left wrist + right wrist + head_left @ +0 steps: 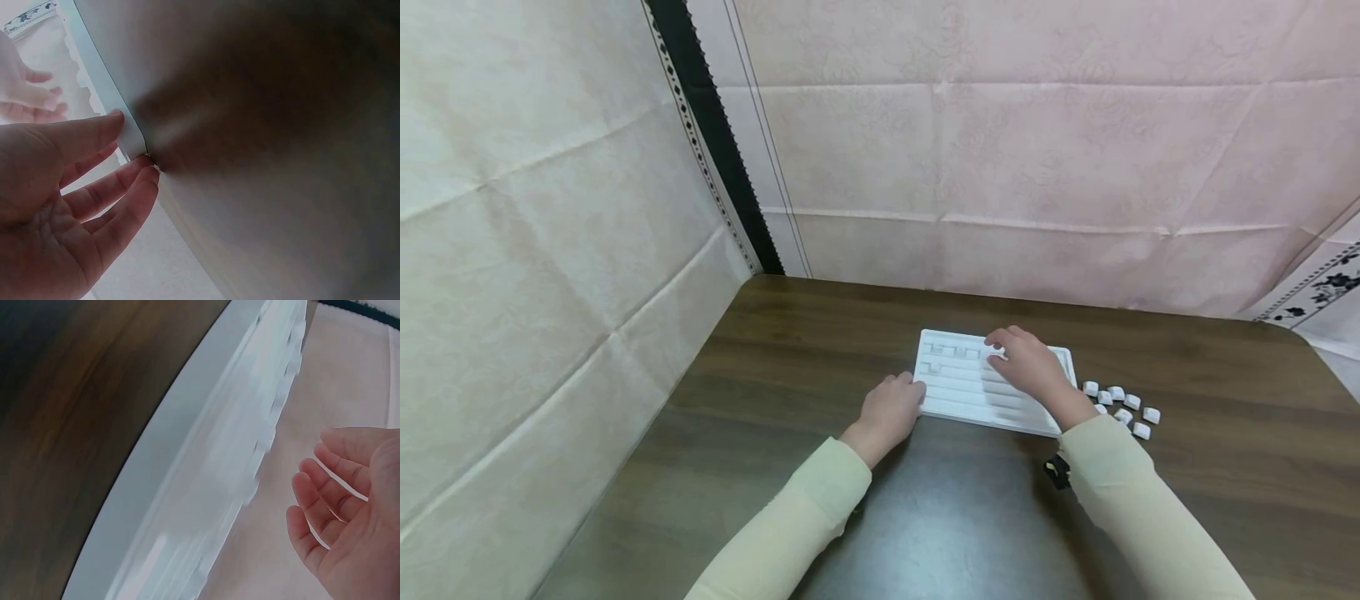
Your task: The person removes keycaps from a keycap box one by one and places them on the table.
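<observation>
A flat white board [972, 385] with raised rows across it lies on the table, a few small white pieces [938, 349] standing along its upper left rows. At its left edge my left hand [889, 410] grips the side; in the left wrist view the thumb [100, 132] presses the rim and the fingertips meet at the corner. My right hand [1028, 363] hovers over the upper right part of the board. Seen from the right wrist, its fingers [324, 503] are loosely bent, apart from the board, with nothing between them.
Several small white blocks [1132, 402] lie loose on the wooden table [1225, 467], just right of the board and partly behind the right wrist. Pale cloth [1045, 158] hangs behind the table and along its left side. A black item [1057, 472] sits under the right cuff.
</observation>
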`<action>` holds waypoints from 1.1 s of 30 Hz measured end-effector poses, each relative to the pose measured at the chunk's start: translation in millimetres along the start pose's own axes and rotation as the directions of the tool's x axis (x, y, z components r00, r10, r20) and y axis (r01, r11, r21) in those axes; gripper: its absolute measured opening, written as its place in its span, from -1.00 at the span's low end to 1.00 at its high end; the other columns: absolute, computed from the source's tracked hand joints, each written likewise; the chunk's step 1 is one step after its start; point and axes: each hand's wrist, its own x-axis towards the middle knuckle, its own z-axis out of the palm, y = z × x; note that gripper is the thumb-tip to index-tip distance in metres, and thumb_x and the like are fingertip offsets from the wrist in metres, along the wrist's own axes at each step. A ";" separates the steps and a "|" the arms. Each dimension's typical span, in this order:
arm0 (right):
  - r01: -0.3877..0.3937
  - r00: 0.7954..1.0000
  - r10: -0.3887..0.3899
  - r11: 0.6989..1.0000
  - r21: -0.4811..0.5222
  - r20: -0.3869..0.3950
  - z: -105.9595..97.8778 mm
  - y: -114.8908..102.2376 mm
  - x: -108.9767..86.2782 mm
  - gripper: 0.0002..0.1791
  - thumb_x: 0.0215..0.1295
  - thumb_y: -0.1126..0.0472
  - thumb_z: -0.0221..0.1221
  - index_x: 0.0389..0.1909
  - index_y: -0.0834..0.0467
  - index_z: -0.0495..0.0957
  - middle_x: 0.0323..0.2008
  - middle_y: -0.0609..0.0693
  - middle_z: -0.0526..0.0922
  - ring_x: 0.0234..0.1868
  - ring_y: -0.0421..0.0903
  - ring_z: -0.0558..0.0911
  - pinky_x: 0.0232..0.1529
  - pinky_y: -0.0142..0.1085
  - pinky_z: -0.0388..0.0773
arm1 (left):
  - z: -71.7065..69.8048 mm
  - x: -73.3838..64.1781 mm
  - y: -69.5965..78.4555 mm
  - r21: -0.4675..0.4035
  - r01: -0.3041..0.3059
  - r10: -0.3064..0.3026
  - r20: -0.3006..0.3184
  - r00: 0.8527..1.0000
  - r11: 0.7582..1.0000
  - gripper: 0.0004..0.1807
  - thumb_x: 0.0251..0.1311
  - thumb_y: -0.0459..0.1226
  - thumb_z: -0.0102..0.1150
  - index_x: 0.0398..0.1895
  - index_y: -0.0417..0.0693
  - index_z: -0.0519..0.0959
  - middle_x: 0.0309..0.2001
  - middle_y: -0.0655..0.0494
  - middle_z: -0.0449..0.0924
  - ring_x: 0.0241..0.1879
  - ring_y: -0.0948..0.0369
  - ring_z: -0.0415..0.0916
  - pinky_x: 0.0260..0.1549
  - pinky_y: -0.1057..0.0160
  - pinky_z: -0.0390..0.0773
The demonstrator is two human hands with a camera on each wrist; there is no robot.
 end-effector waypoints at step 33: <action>0.023 0.998 -0.018 0.998 -0.067 0.067 54.9 -60.0 25.7 -0.72 0.23 0.23 0.11 -0.03 0.11 0.54 -0.02 0.12 0.55 0.04 0.09 0.47 0.08 0.00 0.42 | 1.2 3.5 -2.6 0.038 -0.014 0.014 0.009 1.000 0.999 -0.75 0.20 -0.17 0.13 -0.09 -0.01 0.58 -0.22 0.04 0.57 -0.34 0.19 0.47 -0.39 0.28 0.57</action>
